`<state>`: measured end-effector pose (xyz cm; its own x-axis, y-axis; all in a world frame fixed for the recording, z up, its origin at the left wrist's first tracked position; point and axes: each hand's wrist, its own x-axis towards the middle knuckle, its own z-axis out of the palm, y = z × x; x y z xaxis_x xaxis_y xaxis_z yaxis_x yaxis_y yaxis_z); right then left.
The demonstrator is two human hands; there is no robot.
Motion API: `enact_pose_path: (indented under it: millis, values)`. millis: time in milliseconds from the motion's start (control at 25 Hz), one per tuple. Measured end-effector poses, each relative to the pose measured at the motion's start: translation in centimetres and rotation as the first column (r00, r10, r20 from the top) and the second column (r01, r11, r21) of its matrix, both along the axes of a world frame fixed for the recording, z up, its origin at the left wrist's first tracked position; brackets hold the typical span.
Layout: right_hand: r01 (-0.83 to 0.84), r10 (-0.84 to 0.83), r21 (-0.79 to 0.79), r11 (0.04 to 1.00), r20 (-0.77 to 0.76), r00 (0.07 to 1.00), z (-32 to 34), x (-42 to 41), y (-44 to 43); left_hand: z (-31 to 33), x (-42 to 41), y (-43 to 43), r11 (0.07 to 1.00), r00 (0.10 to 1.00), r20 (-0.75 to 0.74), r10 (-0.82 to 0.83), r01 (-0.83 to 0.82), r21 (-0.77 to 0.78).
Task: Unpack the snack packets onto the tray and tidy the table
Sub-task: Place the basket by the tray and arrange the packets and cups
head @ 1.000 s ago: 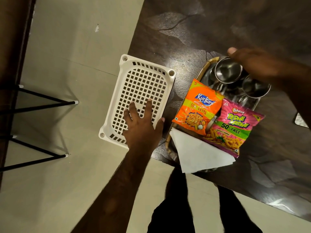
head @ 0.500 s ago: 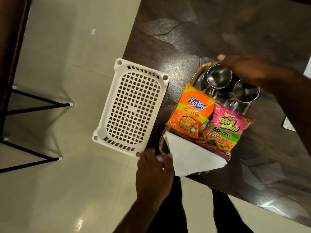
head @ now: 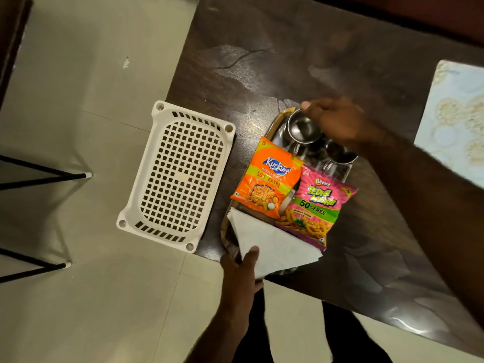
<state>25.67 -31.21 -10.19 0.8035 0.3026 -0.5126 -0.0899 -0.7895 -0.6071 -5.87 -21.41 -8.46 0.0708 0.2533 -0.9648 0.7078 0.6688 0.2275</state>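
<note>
A wood-rimmed tray [head: 275, 121] lies on the dark table [head: 288, 61] near its front corner. On it rest an orange Kurkure packet [head: 267, 179], a pink Bingo packet [head: 319, 205], a folded white napkin [head: 277, 244] and two steel cups [head: 303, 127] [head: 339, 153]. My left hand [head: 241, 273] grips the tray's near end, its thumb pressing on the napkin. My right hand [head: 337, 121] curls over the tray's far end, right beside the far cup; its fingertips are hidden.
A white perforated plastic basket [head: 178, 176] lies upside down at the table's left edge, overhanging the floor. A pale patterned mat [head: 455, 121] sits at the right. Black metal legs [head: 44, 176] stand on the tiled floor at the left.
My left hand left the white basket, swung toward me and took the tray's near end. My right hand stayed at the far end by the cups.
</note>
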Motion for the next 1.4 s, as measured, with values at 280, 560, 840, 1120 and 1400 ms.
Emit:
enact_pose_path:
  millis: [280,560,840,1120,1400]
  values:
    - [0.070,-0.063,0.118,0.991,-0.059,0.996,0.9,-1.1,-5.0,2.1,-1.0,-0.8,0.978,0.994,0.096,-0.045,0.024,0.207]
    - [0.282,-0.257,0.137,0.949,-0.175,0.950,3.5,-1.7,-19.1,4.2,3.4,-4.2,0.903,0.969,0.099,-0.225,0.170,0.394]
    - [0.550,-0.505,0.081,0.831,-0.303,0.808,5.6,-1.8,-34.8,4.0,13.5,-11.8,0.821,0.869,0.135,-0.476,0.384,0.421]
    - [0.753,-0.695,0.080,0.654,-0.330,0.639,5.0,0.8,-46.7,1.7,25.3,-20.7,0.705,0.689,0.226,-0.689,0.563,0.432]
    - [0.831,-0.756,0.092,0.549,-0.369,0.541,3.0,3.9,-52.8,-0.5,33.4,-26.6,0.660,0.654,0.173,-0.737,0.640,0.393]
